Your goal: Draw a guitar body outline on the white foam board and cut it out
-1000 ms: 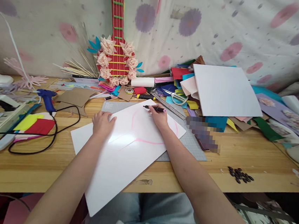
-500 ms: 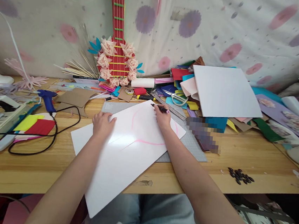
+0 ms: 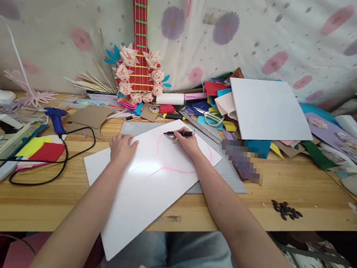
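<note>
A large white board lies at an angle on the table, partly over a grey cutting mat. Curved pink lines are drawn on its right part. My right hand is closed around a black marker with a pink end. The marker's tip is at the board, near the upper end of the left pink curve. My left hand lies on the board's upper left edge, thumb apart from the fingers, holding no tool.
Behind the board are a metal ruler, scissors and coloured felt pieces. A flower-trimmed red guitar model stands at the back. A blue glue gun and its cable lie left. Small black pieces sit right.
My right hand has moved slightly left and down, and the marker's tip has shifted left along the board to the pink curve. My left hand and the board stay nearly still.
</note>
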Tool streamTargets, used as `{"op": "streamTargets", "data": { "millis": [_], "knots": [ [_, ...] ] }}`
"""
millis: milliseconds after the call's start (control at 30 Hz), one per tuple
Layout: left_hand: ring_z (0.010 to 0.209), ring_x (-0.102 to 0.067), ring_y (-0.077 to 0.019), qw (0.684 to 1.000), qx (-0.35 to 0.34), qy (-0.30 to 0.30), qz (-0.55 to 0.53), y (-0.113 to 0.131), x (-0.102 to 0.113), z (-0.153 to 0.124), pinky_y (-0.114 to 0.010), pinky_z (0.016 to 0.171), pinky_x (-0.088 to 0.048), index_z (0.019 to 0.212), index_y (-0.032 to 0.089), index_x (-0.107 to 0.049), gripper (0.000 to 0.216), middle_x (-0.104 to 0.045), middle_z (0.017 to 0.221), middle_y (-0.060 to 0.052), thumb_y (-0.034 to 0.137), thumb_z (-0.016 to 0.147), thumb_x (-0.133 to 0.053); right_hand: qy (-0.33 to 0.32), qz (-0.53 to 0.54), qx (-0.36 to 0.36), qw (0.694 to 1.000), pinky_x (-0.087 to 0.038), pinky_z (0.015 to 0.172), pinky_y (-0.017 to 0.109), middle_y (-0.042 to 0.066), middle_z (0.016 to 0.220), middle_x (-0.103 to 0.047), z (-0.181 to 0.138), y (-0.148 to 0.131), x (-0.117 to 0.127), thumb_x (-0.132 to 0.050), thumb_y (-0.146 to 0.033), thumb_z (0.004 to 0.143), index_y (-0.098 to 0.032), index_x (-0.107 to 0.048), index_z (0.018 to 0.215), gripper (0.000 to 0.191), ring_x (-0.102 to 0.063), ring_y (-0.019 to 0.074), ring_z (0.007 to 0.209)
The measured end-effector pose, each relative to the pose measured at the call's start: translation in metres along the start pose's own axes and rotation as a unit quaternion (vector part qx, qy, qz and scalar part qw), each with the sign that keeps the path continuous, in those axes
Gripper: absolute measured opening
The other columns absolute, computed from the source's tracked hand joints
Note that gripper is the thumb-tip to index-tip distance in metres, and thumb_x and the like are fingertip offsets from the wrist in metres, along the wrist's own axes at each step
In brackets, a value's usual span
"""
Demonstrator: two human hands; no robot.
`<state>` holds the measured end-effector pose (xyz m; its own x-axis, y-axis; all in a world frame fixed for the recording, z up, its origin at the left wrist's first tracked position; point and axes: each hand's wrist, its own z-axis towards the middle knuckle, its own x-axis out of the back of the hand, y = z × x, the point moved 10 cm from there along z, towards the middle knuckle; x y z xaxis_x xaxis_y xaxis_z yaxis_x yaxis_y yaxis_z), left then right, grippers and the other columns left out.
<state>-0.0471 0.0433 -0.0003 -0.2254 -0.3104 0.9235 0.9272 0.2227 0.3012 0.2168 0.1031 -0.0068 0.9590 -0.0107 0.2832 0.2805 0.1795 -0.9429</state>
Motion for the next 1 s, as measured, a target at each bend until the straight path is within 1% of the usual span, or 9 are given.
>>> {"op": "streamTargets", "data": {
  "millis": [200, 267, 433, 533, 633, 767, 833, 900, 1000],
  "knots": [
    [0.107, -0.047, -0.0292, 1.000, 0.007, -0.008, 0.003, 0.000, -0.001, 0.000, -0.041, 0.094, -0.035, 0.104, 0.022, -0.065, 0.034, -0.058, 0.108, -0.010, 0.042, 0.080, -0.051, 0.158, 0.012, -0.030, 0.987, -0.044, 0.069, 0.030, 0.000, 0.074, -0.067, 0.007, 0.021, 0.037, -0.055, -0.042, 0.070, -0.022, -0.053, 0.080, 0.023, -0.059, 0.0154, 0.070],
    [0.107, -0.047, -0.0291, 1.000, 0.007, -0.008, 0.004, 0.000, -0.001, 0.000, -0.041, 0.095, -0.035, 0.104, 0.022, -0.065, 0.034, -0.058, 0.108, -0.010, 0.042, 0.080, -0.051, 0.151, 0.029, -0.032, 0.988, -0.044, 0.068, 0.029, 0.000, 0.073, -0.067, 0.007, 0.022, 0.037, -0.055, -0.043, 0.071, -0.022, -0.053, 0.080, 0.023, -0.059, 0.0151, 0.070],
    [0.107, -0.047, -0.0295, 1.000, 0.006, -0.008, 0.004, 0.000, 0.000, -0.001, -0.041, 0.094, -0.035, 0.104, 0.023, -0.065, 0.034, -0.058, 0.109, -0.010, 0.042, 0.080, -0.050, 0.021, 0.023, 0.006, 1.000, -0.044, 0.070, 0.029, 0.001, 0.074, -0.068, 0.000, -0.002, 0.008, -0.055, -0.040, 0.072, -0.021, -0.056, 0.077, 0.020, -0.058, 0.0146, 0.070],
    [0.107, -0.046, -0.0295, 1.000, 0.006, -0.009, 0.002, 0.000, -0.001, -0.001, -0.041, 0.094, -0.035, 0.104, 0.023, -0.065, 0.034, -0.057, 0.109, -0.010, 0.042, 0.080, -0.050, 0.002, 0.012, 0.002, 1.000, -0.043, 0.071, 0.030, 0.000, 0.073, -0.067, -0.002, -0.005, 0.001, -0.055, -0.039, 0.072, -0.021, -0.057, 0.076, 0.019, -0.058, 0.0144, 0.068],
    [0.107, -0.046, -0.0292, 1.000, 0.006, -0.008, 0.000, 0.000, -0.001, -0.001, -0.041, 0.095, -0.034, 0.104, 0.023, -0.065, 0.034, -0.057, 0.109, -0.010, 0.042, 0.080, -0.050, 0.045, -0.004, -0.006, 0.999, -0.043, 0.072, 0.030, 0.000, 0.073, -0.067, 0.003, 0.004, 0.010, -0.055, -0.039, 0.072, -0.022, -0.055, 0.076, 0.018, -0.058, 0.0153, 0.070],
    [0.107, -0.047, -0.0295, 1.000, 0.006, -0.010, -0.001, -0.001, -0.001, 0.000, -0.041, 0.095, -0.034, 0.104, 0.022, -0.065, 0.034, -0.058, 0.108, -0.011, 0.042, 0.080, -0.050, 0.193, -0.031, -0.039, 0.980, -0.042, 0.072, 0.031, 0.001, 0.076, -0.064, 0.006, 0.026, 0.047, -0.054, -0.042, 0.071, -0.023, -0.052, 0.080, 0.020, -0.057, 0.0170, 0.072],
    [0.107, -0.047, -0.0296, 1.000, 0.003, -0.008, 0.001, 0.000, -0.001, 0.000, -0.041, 0.095, -0.034, 0.104, 0.022, -0.065, 0.034, -0.058, 0.107, -0.011, 0.042, 0.080, -0.050, 0.235, -0.040, -0.052, 0.970, -0.041, 0.072, 0.031, 0.001, 0.077, -0.063, 0.005, 0.032, 0.057, -0.052, -0.042, 0.072, -0.024, -0.051, 0.081, 0.020, -0.056, 0.0170, 0.071],
    [0.107, -0.047, -0.0297, 1.000, 0.002, -0.006, 0.002, -0.001, -0.001, 0.000, -0.042, 0.095, -0.034, 0.104, 0.022, -0.065, 0.034, -0.058, 0.107, -0.011, 0.041, 0.080, -0.051, 0.238, -0.030, -0.050, 0.969, -0.042, 0.071, 0.031, 0.000, 0.076, -0.063, 0.004, 0.031, 0.058, -0.051, -0.042, 0.072, -0.024, -0.051, 0.081, 0.021, -0.056, 0.0166, 0.071],
    [0.107, -0.047, -0.0293, 1.000, 0.002, -0.003, 0.001, -0.001, -0.001, 0.000, -0.041, 0.095, -0.035, 0.104, 0.022, -0.065, 0.033, -0.058, 0.107, -0.010, 0.041, 0.080, -0.051, 0.174, 0.012, -0.032, 0.984, -0.043, 0.067, 0.029, 0.000, 0.073, -0.063, 0.006, 0.024, 0.041, -0.053, -0.044, 0.071, -0.023, -0.051, 0.081, 0.023, -0.057, 0.0158, 0.068]
  ]
}}
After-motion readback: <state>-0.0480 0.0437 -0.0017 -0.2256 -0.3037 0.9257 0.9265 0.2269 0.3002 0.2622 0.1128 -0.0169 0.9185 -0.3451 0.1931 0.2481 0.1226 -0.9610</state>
